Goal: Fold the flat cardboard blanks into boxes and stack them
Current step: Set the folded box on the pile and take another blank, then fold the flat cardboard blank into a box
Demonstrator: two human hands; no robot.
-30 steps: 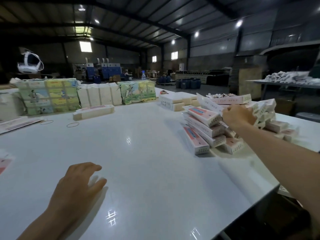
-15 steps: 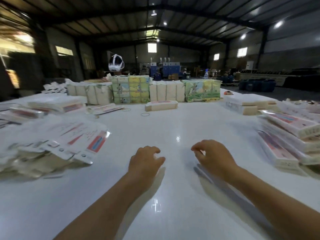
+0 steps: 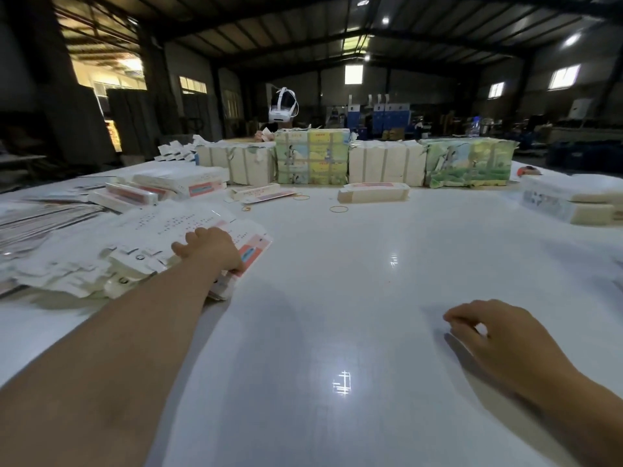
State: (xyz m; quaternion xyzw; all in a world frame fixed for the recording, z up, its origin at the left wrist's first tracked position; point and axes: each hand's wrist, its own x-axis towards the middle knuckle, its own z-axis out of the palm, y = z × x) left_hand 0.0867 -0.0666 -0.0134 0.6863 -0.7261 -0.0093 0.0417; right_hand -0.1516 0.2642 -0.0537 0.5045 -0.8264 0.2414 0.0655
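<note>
Dim warehouse hall behind a glossy white worktop (image 3: 337, 281). At left of frame, loose heap of flat white cardboard blanks with red-and-blue print (image 3: 141, 244); left hand (image 3: 210, 251) reaching over its right edge, fingers curled onto the top blank, thumb side hidden, grip not certain. At lower right, right hand (image 3: 495, 335) just above the worktop, fingers loosely curled, holding nothing. Along the far edge, strapped bundles of printed card (image 3: 312, 156); before them, a folded white box (image 3: 373, 192) and yellow rubber bands (image 3: 338, 209).

Left hand (image 3: 210, 249) grips top blank (image 3: 236, 244) of pile; right hand (image 3: 499, 335) loosely curled over white table (image 3: 337, 281).
</note>
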